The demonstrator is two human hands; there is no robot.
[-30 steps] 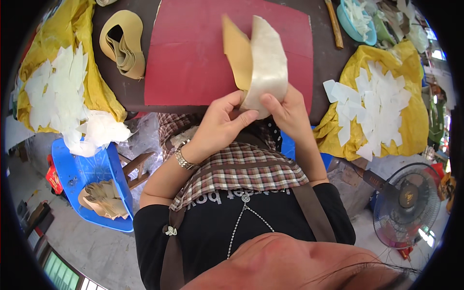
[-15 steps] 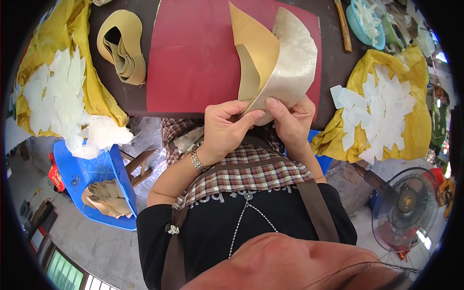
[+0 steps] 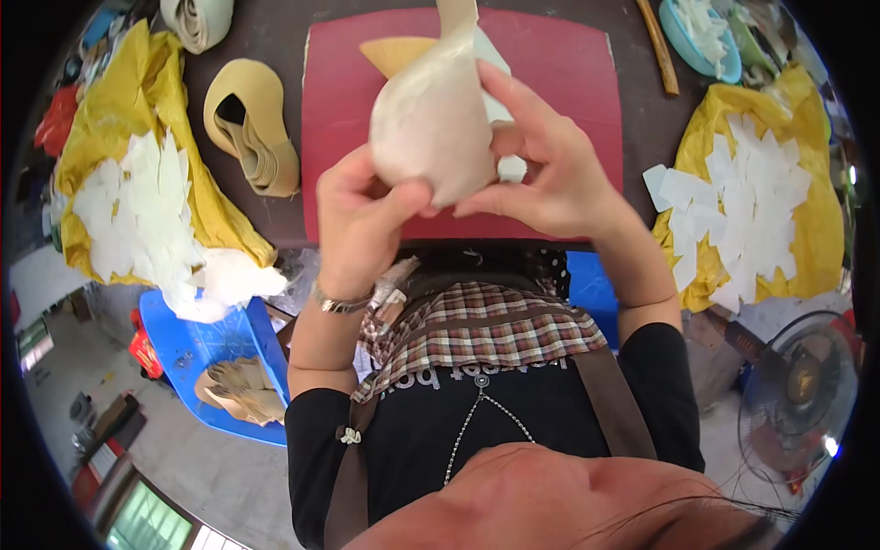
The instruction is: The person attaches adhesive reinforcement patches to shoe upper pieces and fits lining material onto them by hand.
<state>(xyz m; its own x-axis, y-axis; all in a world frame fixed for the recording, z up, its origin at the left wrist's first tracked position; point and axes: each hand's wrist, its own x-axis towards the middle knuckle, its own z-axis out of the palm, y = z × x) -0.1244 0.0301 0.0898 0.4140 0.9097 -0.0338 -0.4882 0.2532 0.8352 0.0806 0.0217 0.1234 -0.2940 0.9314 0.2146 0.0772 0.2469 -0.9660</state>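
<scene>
A pearly pale leather shoe upper (image 3: 431,124) with a tan inner side is raised over the red mat (image 3: 344,101). My left hand (image 3: 367,206) grips its lower left edge, thumb in front and fingers behind. At its right side, my right hand (image 3: 555,156) has the thumb at the bottom edge and the index finger stretched up along the side. A thin white piece (image 3: 493,64) shows behind the upper near that index finger. Another small white bit (image 3: 511,169) sits by the right palm; whether both belong to one piece is hidden.
Nested tan uppers (image 3: 266,119) lie left of the mat on the dark table. Yellow bags with white cut pieces (image 3: 137,202) (image 3: 742,202) flank the table. A wooden stick (image 3: 658,46) and turquoise basin (image 3: 701,41) are far right. Below are a blue bin (image 3: 197,339) and a fan (image 3: 802,390).
The upper has turned and moved left, its pale outer side now facing me. My right hand has shifted up along its side, and white bits now show there.
</scene>
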